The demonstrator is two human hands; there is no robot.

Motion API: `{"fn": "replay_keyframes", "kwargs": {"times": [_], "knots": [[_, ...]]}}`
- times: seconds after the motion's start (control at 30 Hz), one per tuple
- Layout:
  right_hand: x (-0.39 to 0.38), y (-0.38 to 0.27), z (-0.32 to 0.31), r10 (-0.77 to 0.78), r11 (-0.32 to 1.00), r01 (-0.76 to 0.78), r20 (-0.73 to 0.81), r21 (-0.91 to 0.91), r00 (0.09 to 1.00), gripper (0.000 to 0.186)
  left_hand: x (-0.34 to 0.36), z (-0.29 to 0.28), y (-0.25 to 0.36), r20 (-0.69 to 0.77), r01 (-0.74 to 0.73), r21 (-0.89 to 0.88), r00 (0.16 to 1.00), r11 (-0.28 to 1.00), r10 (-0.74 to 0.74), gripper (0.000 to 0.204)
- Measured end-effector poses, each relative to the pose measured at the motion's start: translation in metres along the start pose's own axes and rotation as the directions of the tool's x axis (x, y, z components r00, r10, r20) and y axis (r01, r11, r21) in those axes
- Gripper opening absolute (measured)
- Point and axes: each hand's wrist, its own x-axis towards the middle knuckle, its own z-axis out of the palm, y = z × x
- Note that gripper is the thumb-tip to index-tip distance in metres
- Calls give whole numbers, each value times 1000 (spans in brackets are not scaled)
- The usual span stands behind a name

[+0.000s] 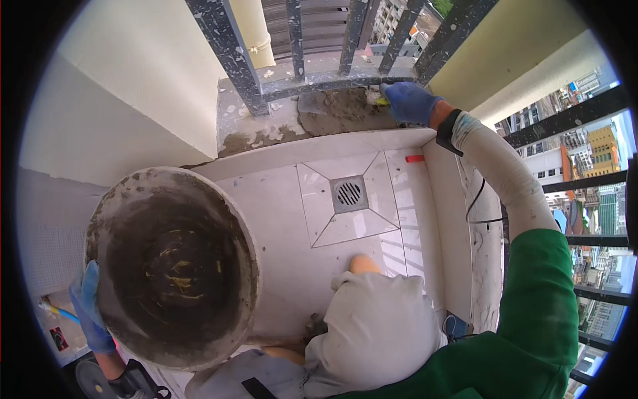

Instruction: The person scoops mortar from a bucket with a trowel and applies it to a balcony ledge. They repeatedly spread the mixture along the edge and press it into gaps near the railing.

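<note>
My left hand (92,309), in a blue glove, grips the outer rim of a big round mortar bucket (249,233). The bucket is tilted so that its dark, wet-smeared inside faces me, with some yellowish streaks at the bottom. Stretched out to the far ledge, my right hand (411,103), also gloved in blue, closes on a small hand tool (380,101) with yellow-green and whitish parts. The glove hides most of it, so its exact kind cannot be made out. Beside the tool lies rough grey mortar (345,112) spread along the ledge.
Dark metal railings (296,40) rise behind the ledge, and more bars (585,241) run along the right, with city buildings beyond. White floor tiles (279,199) surround a square drain grate (349,193). A red piece (415,159) lies near the right kerb. Cream walls (133,80) stand left.
</note>
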Motion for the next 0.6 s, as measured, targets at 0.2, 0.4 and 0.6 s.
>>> {"fn": "replay_keyframes", "kwargs": {"times": [0.2, 0.4, 0.6], "knots": [[-25, 1, 0, 232, 971, -236, 101, 28, 968, 21, 10, 9, 22, -32, 119, -197, 991, 973, -127, 29], [-49, 7, -1, 414, 910, -413, 99, -32, 905, 23, -5, 6, 18, -23, 198, -244, 977, 949, -210, 29], [-25, -63, -29, 378, 899, -369, -5, -236, 926, 21, -15, 8, -4, -110, 135, -248, 980, 959, -167, 29]]}}
